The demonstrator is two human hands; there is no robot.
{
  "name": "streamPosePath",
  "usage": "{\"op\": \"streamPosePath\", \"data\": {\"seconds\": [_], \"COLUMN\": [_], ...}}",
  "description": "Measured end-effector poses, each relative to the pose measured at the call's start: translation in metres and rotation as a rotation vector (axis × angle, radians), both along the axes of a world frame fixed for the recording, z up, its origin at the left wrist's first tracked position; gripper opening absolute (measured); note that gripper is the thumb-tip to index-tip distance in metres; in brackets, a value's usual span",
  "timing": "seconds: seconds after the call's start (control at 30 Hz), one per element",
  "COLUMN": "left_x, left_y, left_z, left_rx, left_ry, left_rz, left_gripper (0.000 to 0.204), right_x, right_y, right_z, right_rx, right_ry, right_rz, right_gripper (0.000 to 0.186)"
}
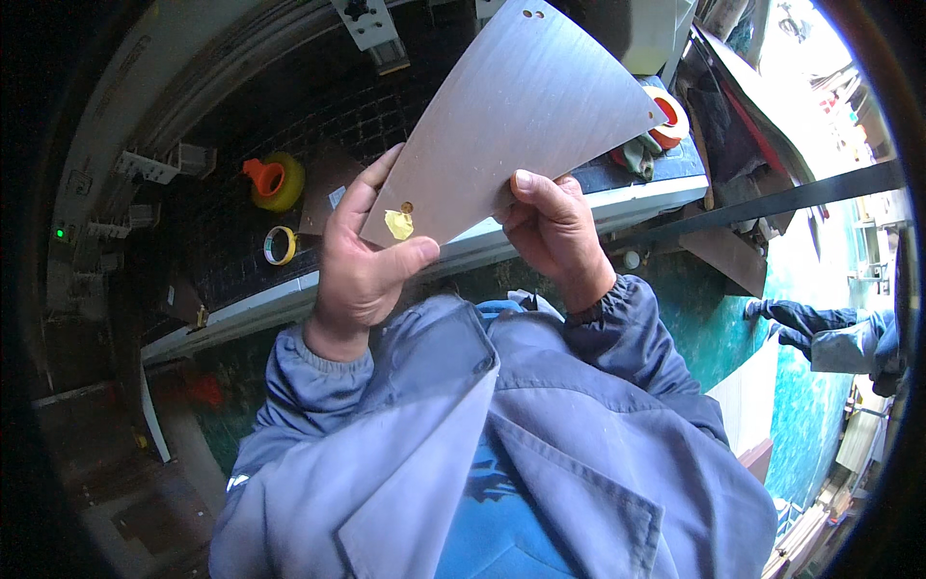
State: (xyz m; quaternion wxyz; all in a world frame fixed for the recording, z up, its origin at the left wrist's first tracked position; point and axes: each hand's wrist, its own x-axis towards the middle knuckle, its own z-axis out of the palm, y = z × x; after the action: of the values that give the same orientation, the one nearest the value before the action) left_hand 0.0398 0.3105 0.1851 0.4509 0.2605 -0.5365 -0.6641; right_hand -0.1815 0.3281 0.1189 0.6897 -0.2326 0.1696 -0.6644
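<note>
A flat, roughly triangular grey panel [526, 106] with a metallic sheen is held up in front of me, tilted, between both hands. Small round holes show near its corners. A scrap of yellow tape [398, 225] sticks by the hole at the lower left corner. My left hand [362, 251] grips that corner, thumb on the face and fingers behind the edge. My right hand [559, 227] pinches the lower edge, thumb on top; its other fingers are curled, partly hidden.
Behind the panel is a dark machine bed [357, 116] with a pale front rail [260, 307]. On it lie a yellow tape roll [281, 245], an orange-and-yellow tape dispenser [275, 181] and a red-and-white roll [672, 116]. Another person [839, 333] stands at the far right on green floor.
</note>
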Motion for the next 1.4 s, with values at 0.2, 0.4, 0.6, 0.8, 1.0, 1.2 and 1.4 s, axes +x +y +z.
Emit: {"op": "streamPosePath", "data": {"seconds": [0.2, 0.4, 0.6, 0.8, 1.0, 1.2, 1.4], "left_x": [-0.002, -0.01, -0.014, -0.016, 0.02, 0.035, 0.035], "left_y": [0.011, 0.018, 0.022, 0.012, 0.001, 0.003, 0.009], "left_z": [0.005, 0.004, -0.013, -0.029, -0.017, -0.009, -0.001], "left_rx": [0.081, -0.004, 0.168, 0.256, 0.256, 0.241, 0.211], "left_ry": [-0.001, 0.016, 0.125, 0.23, 0.178, 0.137, 0.147], "left_rz": [0.098, 0.145, 0.057, 0.199, 0.246, 0.31, 0.325], "left_gripper": [0.072, 0.073, 0.061, 0.047, 0.046, 0.049, 0.05], "right_x": [0.005, 0.003, 0.011, 0.022, -0.02, -0.053, -0.05], "right_y": [-0.001, 0.003, 0.0, 0.003, 0.005, 0.021, 0.02], "right_z": [-0.001, -0.004, -0.005, -0.022, -0.06, -0.09, -0.099], "right_rx": [-0.075, -0.096, -0.062, 0.005, 0.193, 0.197, 0.255], "right_ry": [-0.036, -0.076, -0.113, -0.114, -0.221, -0.261, -0.379], "right_rz": [0.042, 0.058, 0.081, 0.096, 0.002, -0.112, -0.095], "right_gripper": [0.038, 0.039, 0.038, 0.038, 0.041, 0.033, 0.02]}}
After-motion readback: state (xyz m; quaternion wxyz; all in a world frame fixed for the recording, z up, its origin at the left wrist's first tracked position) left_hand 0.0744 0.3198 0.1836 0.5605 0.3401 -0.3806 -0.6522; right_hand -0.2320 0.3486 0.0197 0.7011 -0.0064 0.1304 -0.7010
